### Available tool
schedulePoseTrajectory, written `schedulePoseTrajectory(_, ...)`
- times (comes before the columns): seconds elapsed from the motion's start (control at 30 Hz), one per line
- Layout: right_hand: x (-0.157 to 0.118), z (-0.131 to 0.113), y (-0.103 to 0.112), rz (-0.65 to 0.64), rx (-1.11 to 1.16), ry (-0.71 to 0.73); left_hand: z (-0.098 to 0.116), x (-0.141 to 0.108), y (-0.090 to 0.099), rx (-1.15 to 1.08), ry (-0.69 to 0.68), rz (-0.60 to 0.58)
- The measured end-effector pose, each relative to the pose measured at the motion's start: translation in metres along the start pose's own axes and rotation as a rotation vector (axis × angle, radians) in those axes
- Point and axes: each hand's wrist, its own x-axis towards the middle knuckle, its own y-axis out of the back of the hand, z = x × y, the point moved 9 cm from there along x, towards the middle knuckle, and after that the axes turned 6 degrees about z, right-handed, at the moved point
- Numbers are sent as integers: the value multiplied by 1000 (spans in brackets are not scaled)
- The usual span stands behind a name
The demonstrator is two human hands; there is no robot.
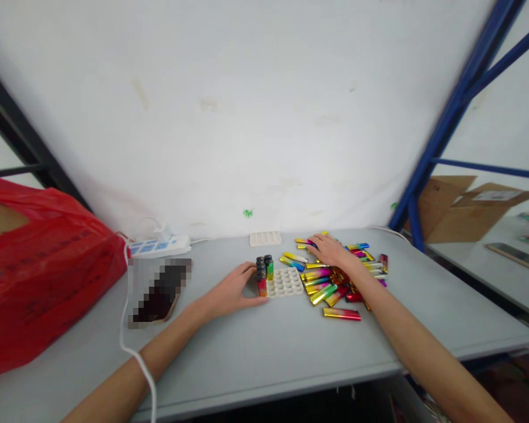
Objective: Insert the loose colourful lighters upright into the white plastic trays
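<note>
Just two trays show, left hand spread beside one, grip of right hand unclear.

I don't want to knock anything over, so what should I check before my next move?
1. Left hand beside the tray: ok.
2. Lighters standing upright in the tray: ok.
3. Free holes in the tray: ok, most are bare.
4. Right hand at the pile of shiny cases: ok.
5. Right hand gripping one case: cannot tell.
6. White cable clear of the left forearm: not ok, it crosses in front in this view.
</note>
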Motion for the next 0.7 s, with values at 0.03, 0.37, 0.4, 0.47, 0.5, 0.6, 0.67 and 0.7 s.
schedulePoseTrajectory(0.03, 0, -1, 2, 6, -20, 7, 0, 0, 0, -6, -4, 5)
schedulePoseTrajectory(0.37, -6, -5, 17, 55, -61, -37, 1, 0, 0, 1, -29, 14)
schedulePoseTrajectory(0.4, -5, -5, 17, 70, -46, -18, 1, 0, 0, 10, -26, 3)
schedulePoseTrajectory(0.47, -4, -4, 13, 77, -27, 31, 1, 0, -1, 22, -22, -12)
schedulePoseTrajectory(0.5, -3, -4, 11, 66, -26, 57, 1, 0, -1, 25, -19, -15)
schedulePoseTrajectory(0.6, -2, -2, 4, 12, -36, 88, 1, 0, -1, 22, -9, -14)
schedulePoseTrajectory(0.67, -1, 1, 3, -10, -49, 60, 1, -1, 0, 19, -5, -10)
schedulePoseTrajectory(0.7, -1, 4, 3, -16, -55, 34, 1, -1, 0, 17, -4, -8)
